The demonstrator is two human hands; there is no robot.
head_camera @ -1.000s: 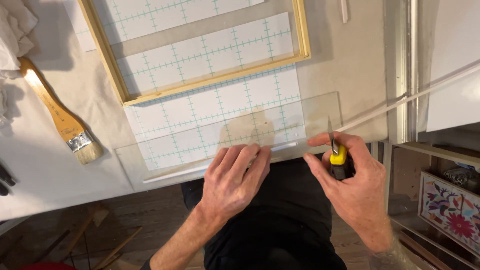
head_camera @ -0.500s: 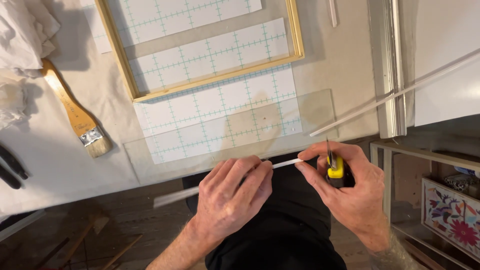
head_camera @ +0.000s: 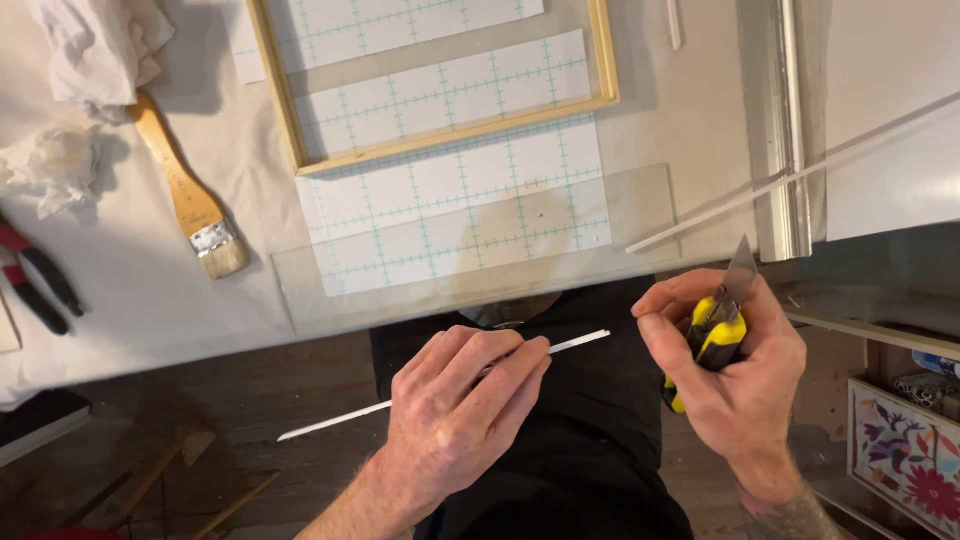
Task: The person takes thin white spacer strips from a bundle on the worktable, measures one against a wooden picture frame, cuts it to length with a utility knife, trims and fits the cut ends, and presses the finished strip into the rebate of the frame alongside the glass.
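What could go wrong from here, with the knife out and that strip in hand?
The right hand holds the yellow knife with its blade bare and pointing up, close to the left hand; a slip might cut fingers. The left hand grips the thin white strip off the table; it may snap. The clear sheet overhangs the table edge and may get knocked off.

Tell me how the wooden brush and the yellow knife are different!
The wooden brush lies alone on the table; the yellow knife is gripped in the right hand. The brush is plain wood with pale bristles; the knife is yellow and black with a metal blade. Both are hand tools.
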